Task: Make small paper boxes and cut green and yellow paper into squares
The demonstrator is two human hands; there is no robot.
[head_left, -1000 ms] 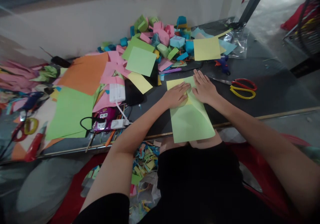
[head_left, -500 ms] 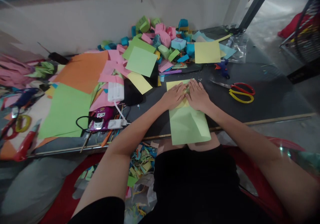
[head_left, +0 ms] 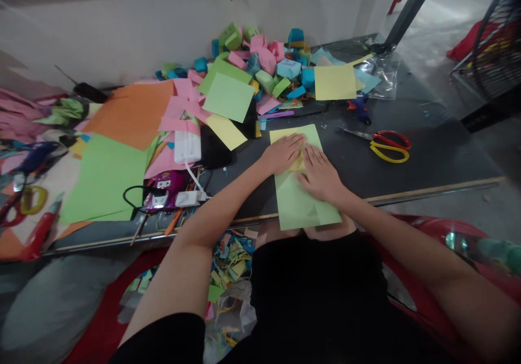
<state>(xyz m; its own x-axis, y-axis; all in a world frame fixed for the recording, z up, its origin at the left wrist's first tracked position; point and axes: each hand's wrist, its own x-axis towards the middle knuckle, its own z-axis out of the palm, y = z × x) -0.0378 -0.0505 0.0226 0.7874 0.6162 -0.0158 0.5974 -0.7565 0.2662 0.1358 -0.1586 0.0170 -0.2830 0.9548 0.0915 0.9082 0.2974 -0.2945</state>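
Observation:
A light green sheet of paper (head_left: 301, 201) lies at the table's front edge, its near end sticking out over my lap. On its far part rests a yellow piece of paper (head_left: 278, 134), mostly covered by my hands. My left hand (head_left: 285, 152) presses flat on the yellow paper, fingers stretched out toward the right. My right hand (head_left: 321, 174) lies flat beside it, fingers pointing up and left, touching both papers. To the right are scissors (head_left: 388, 144) with one red and one yellow handle. Behind them lies a dark blue glue gun (head_left: 360, 109).
Folded paper pieces in several colours (head_left: 264, 60) are heaped against the wall. Orange sheets (head_left: 132, 112), green sheets (head_left: 108, 179) and a purple power strip (head_left: 165, 190) lie on the left. A fan (head_left: 499, 55) stands at the right. Paper scraps (head_left: 232, 261) fill a bag below the table.
My right hand has slid down toward me over the sheet, baring the far right corner of the green paper. My left hand stays nearly in place. The view has shifted slightly.

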